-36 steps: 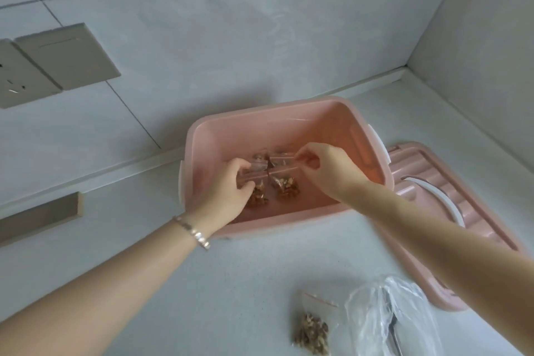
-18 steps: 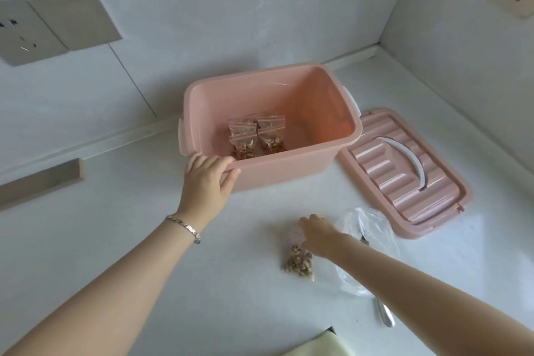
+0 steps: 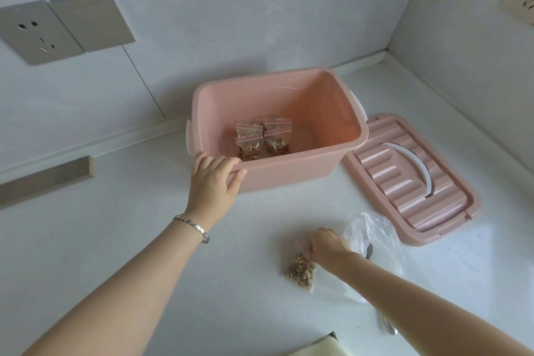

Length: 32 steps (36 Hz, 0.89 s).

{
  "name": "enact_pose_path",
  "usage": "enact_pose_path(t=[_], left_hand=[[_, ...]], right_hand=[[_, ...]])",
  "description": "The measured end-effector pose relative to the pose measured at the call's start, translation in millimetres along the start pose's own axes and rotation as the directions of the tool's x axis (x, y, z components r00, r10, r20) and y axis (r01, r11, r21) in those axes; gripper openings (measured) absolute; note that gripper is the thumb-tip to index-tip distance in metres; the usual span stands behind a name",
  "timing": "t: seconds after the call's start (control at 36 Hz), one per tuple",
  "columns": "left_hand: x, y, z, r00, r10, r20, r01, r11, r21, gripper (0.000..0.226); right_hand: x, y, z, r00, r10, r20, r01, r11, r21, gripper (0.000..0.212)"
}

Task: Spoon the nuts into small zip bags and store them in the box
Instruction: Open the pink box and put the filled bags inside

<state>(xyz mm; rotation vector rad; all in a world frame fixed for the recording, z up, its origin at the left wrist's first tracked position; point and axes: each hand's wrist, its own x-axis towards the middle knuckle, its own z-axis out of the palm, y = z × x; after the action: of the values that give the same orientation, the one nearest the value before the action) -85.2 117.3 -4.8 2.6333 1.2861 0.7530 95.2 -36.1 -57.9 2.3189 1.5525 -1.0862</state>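
Left hand [image 3: 212,182] grips the near rim of the box [image 3: 289,173]; its fingertips are hard to make out. Just beyond it, overlapping bagged nuts [image 3: 261,139] lie inside, count unclear. Well apart, the right hand [image 3: 328,244] pinches the top of a filled zip bag [image 3: 300,270]. The forearm hides most of the spoon [image 3: 387,325].

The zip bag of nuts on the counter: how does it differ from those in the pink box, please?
The small clear counter bag lies on the white counter; the boxed bags lie inside the pink plastic box. The right hand pinches the counter bag; the boxed bags are untouched. All hold nuts.
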Motion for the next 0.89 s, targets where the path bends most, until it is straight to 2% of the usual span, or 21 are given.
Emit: enact_pose_path(t=[0.08, 0.17, 0.31, 0.39, 0.47, 0.61, 0.67, 0.78, 0.89], left_hand=[[0, 0, 0, 1.000, 0.001, 0.002, -0.001, 1.000, 0.000, 0.037], [0, -1, 0, 1.000, 0.005, -0.001, -0.005, 1.000, 0.004, 0.037], [-1, 0, 1, 1.000, 0.006, -0.004, -0.006, 1.000, 0.002, 0.036], [-2, -1, 2, 1.000, 0.000, -0.010, 0.000, 1.000, -0.013, 0.036], [-2, -2, 3, 1.000, 0.001, -0.016, -0.001, 1.000, -0.013, 0.035], [-2, 0, 2, 1.000, -0.006, -0.017, 0.006, 1.000, -0.010, 0.034], [-3, 0, 2, 0.999, -0.006, -0.033, 0.006, 1.000, -0.013, 0.032], [-4, -1, 3, 0.999, -0.006, -0.038, 0.006, 1.000, -0.009, 0.029], [-3, -1, 4, 0.999, -0.001, -0.038, 0.001, 1.000, -0.007, 0.029]], right_hand=[[-2, -2, -9, 0.999, -0.054, 0.005, 0.053, 0.995, 0.082, 0.013], [-20, -5, -33, 0.982, -0.182, -0.048, 0.187, 0.968, 0.166, 0.011], [-55, -11, -96, 0.925, -0.290, -0.245, 0.341, 0.918, 0.201, 0.011], [-66, -18, -145, 0.854, -0.317, -0.413, 0.430, 0.877, 0.215, 0.030], [-62, -32, -190, 0.739, -0.319, -0.593, 0.470, 0.876, 0.113, 0.034], [-23, -65, -234, 0.664, -0.332, -0.670, 0.485, 0.873, 0.048, 0.024], [5, -77, -233, 0.707, -0.349, -0.614, 0.425, 0.905, -0.025, 0.023], [71, -86, -202, 0.886, -0.326, -0.330, 0.322, 0.944, -0.067, 0.021], [109, -86, -179, 0.928, -0.294, -0.230, 0.301, 0.954, -0.006, 0.024]])
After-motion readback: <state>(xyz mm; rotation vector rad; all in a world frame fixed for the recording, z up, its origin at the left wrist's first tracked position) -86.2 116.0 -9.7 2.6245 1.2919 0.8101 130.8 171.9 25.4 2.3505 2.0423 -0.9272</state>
